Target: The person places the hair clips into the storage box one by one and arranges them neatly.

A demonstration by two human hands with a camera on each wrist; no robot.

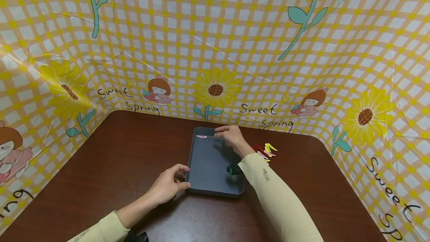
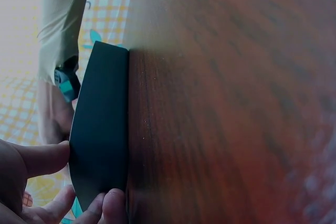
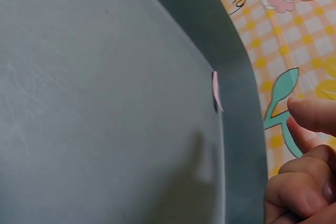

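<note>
Beige sleeve (image 1: 279, 197) overlaps smooth tray (image 1: 208, 167); right hand (image 1: 231, 137), fingertips parted, by its far end; left hand (image 1: 169, 185), spread, touches its near-left corner.

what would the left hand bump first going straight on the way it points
The left hand would meet the shallow dark-grey rectangular tray almost at once, around its near left corner; they already seem to touch there.

A glossy, dark-brown wood-grained table (image 1: 144, 145) stands before me, hemmed at the back and both sides by a creased yellow-and-white checked sheet (image 1: 151, 29). Sunflowers (image 1: 215, 89), cartoon girls (image 1: 159, 92) and "Sweet Spring" lettering (image 1: 258, 109) run across it; pale light (image 1: 183, 221) gleams where the table comes nearest me.
</note>
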